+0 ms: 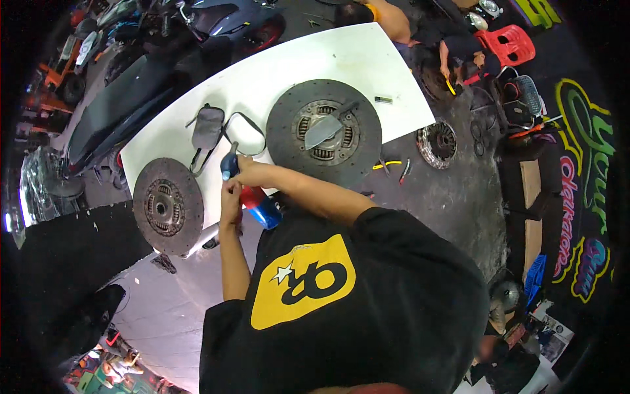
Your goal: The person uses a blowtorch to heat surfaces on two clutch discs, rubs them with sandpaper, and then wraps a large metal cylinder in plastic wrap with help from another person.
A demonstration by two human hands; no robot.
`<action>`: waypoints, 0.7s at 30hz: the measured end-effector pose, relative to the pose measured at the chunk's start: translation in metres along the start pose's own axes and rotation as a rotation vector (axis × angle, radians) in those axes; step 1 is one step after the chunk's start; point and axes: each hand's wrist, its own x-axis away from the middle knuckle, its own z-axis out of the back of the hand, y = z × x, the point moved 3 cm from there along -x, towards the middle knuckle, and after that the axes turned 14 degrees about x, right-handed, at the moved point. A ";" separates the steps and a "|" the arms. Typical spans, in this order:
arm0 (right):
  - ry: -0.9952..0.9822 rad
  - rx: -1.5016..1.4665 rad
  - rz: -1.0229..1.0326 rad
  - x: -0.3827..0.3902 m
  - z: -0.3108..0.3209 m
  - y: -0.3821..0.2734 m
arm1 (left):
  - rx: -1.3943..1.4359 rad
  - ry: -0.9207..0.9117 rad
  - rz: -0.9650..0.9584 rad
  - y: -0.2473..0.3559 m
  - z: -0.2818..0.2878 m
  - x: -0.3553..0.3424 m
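A blue-and-red spray bottle (pixel 262 211) is tilted in front of my torso, its dark blue head uppermost. My right hand (pixel 248 172) is closed around it just below the head. Right beside it, my left hand (pixel 230 193) is closed too, its fingers against the bottle under the nozzle; the exact grip is partly hidden. A large clutch disc (pixel 289 118) lies on the white table (pixel 315 56), and a flat grey blade (pixel 323 133) with a dark handle rests over its hub. Left of my hands is a smaller clutch disc (pixel 187 190), at the table's near left end.
A dark pouch (pixel 209 127) with a strap lies between the discs. A small cylinder (pixel 384 100) sits near the table's right edge. Pliers (pixel 387 165) and a clutch pressure plate (pixel 436 143) are on the floor. A motorcycle (pixel 118 105) stands left; people work beyond the table.
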 end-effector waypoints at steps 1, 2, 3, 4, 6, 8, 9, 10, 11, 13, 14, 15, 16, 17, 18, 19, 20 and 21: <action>-0.184 -0.088 -0.002 0.015 0.015 0.011 | 0.004 0.008 0.022 -0.009 -0.015 0.004; -0.368 -0.178 0.004 0.041 0.040 0.017 | 0.075 0.035 0.058 -0.006 -0.048 0.016; -0.393 -0.229 0.019 0.062 0.063 0.025 | 0.138 0.050 0.086 -0.001 -0.077 0.021; -0.232 0.232 0.030 0.063 0.088 0.052 | 0.126 0.044 0.095 -0.004 -0.092 0.016; 0.153 0.332 0.033 0.070 0.149 0.098 | 0.198 0.157 0.122 -0.017 -0.100 0.014; 0.588 0.118 -0.083 0.085 0.238 0.150 | 0.218 0.238 0.124 -0.037 -0.089 0.014; 0.740 0.080 -0.171 0.096 0.272 0.173 | 0.241 0.301 0.168 -0.051 -0.074 0.018; 0.963 0.341 -0.322 0.103 0.314 0.245 | 0.269 0.313 0.239 -0.065 -0.082 0.006; 1.035 0.584 -0.294 0.119 0.343 0.304 | 0.274 0.314 0.247 -0.073 -0.095 -0.001; 0.853 1.023 -0.434 0.127 0.368 0.366 | 0.273 0.308 0.186 -0.082 -0.119 -0.003; 0.740 1.120 -0.473 0.119 0.368 0.373 | 0.299 0.310 0.232 -0.086 -0.120 0.002; 0.627 1.167 -0.442 0.118 0.370 0.384 | 0.293 0.306 0.237 -0.086 -0.135 0.003; 0.508 1.291 -0.449 0.113 0.359 0.385 | 0.281 0.321 0.238 -0.082 -0.148 0.007; 0.552 1.294 -0.416 0.107 0.360 0.386 | 0.262 0.277 0.209 -0.082 -0.151 0.006; 0.529 1.195 -0.386 0.107 0.365 0.396 | 0.243 0.229 0.183 -0.084 -0.152 0.003; 0.573 1.109 -0.336 0.110 0.370 0.405 | 0.226 0.242 0.162 -0.080 -0.159 0.000; 0.646 0.900 -0.337 0.109 0.363 0.391 | 0.198 0.275 0.138 -0.069 -0.164 0.005; 0.796 0.753 -0.274 0.114 0.373 0.399 | 0.216 0.228 0.112 -0.059 -0.176 -0.002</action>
